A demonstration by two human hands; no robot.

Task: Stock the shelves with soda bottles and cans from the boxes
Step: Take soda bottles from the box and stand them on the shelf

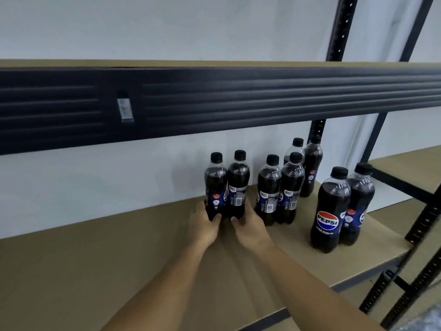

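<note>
Two dark Pepsi bottles with black caps stand side by side near the back wall of the brown shelf board (119, 254). My left hand (202, 223) grips the base of the left bottle (215, 185). My right hand (248, 223) grips the base of the right bottle (238, 185). Both bottles are upright on the board. Right of them stand two more bottles (278, 189), two behind those (310, 168), and two at the front right (334, 209).
A dark metal beam (214, 101) of the upper shelf crosses just above the bottle caps. Black perforated uprights (420, 225) stand at the right. Another shelf board (410, 168) lies beyond them. The white wall closes the back.
</note>
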